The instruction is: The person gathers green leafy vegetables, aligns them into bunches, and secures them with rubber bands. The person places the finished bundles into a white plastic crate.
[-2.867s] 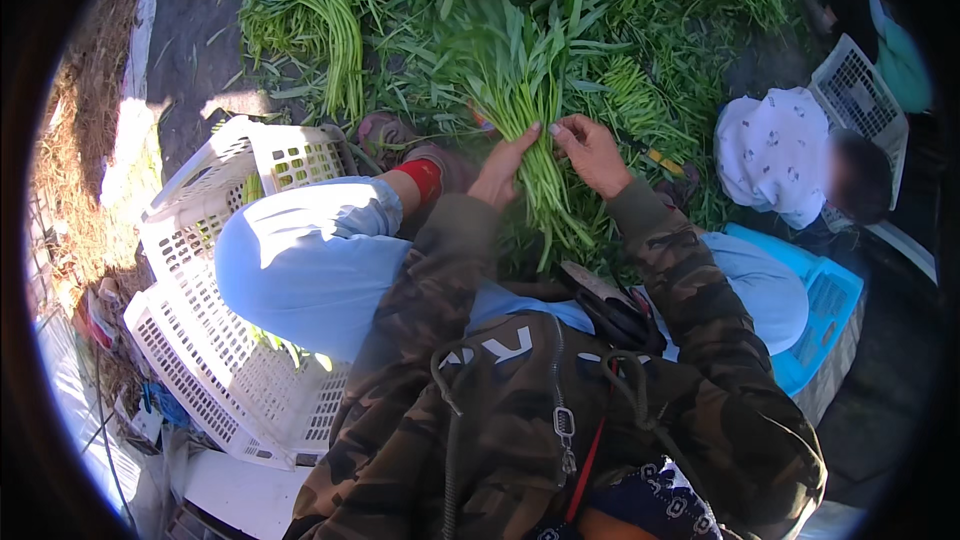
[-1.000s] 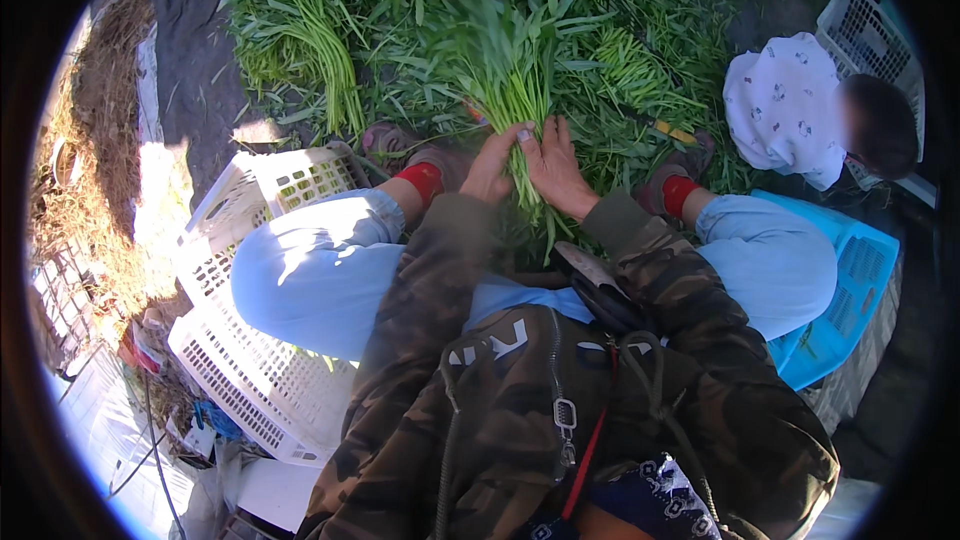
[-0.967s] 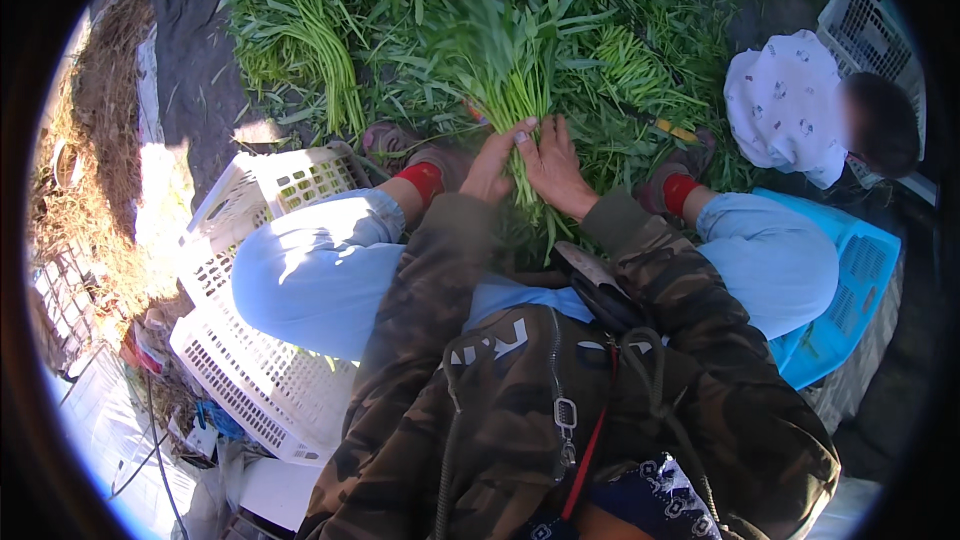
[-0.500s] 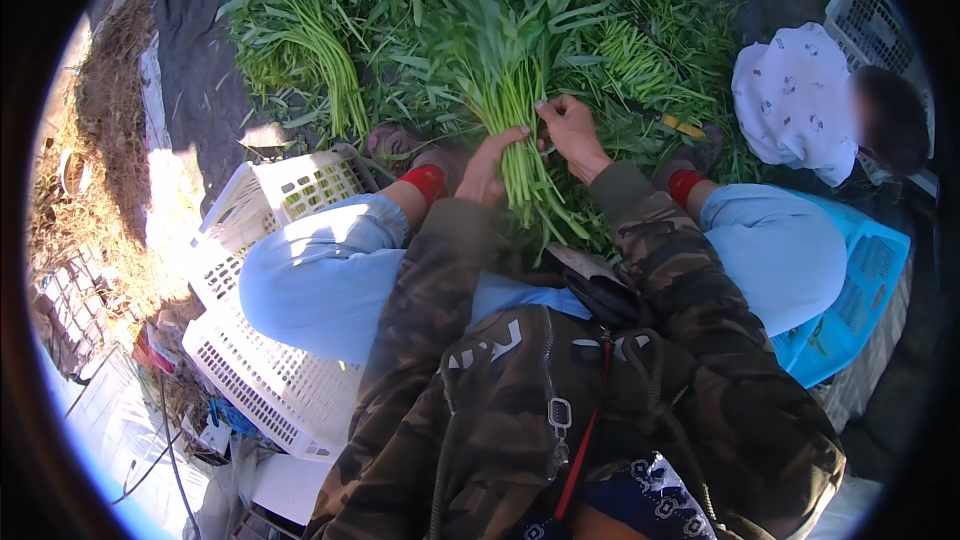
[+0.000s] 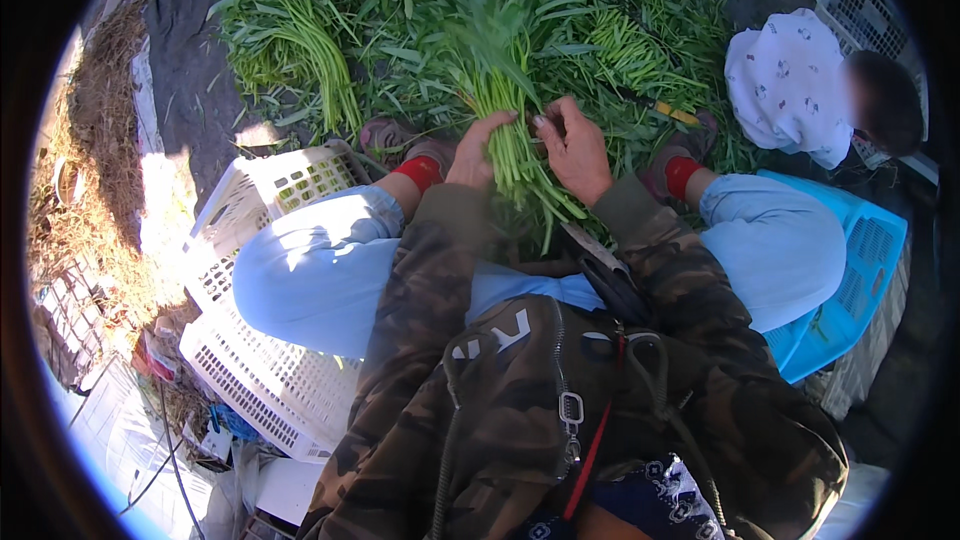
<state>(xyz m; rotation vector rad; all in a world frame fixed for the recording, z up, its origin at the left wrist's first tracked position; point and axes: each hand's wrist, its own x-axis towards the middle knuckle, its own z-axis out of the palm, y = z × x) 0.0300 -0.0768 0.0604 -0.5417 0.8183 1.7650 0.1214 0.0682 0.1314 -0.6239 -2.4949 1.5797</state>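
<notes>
A bunch of long green leafy stems point(image 5: 510, 130), water spinach by its look, stands between my knees with its leaves pointing away and its cut ends towards me. My left hand point(image 5: 474, 154) is wrapped round the bunch from the left, its thumb across the stems. Close against the right side of the bunch is my right hand point(image 5: 577, 155), thumb and fingers curled together; whatever they pinch is too small to make out. The leafy tops are blurred.
Loose greens point(image 5: 640, 50) cover the ground ahead, with another bunch point(image 5: 325, 70) lying at left. A yellow-handled tool point(image 5: 676, 113) lies near my right foot. White crates point(image 5: 262, 380) stand at left, a blue crate point(image 5: 850, 270) at right. A person in a white patterned top point(image 5: 790, 85) is at far right.
My right hand has turned and opened out slightly beside the stems. My left hand has shifted a little left and still grips the bunch.
</notes>
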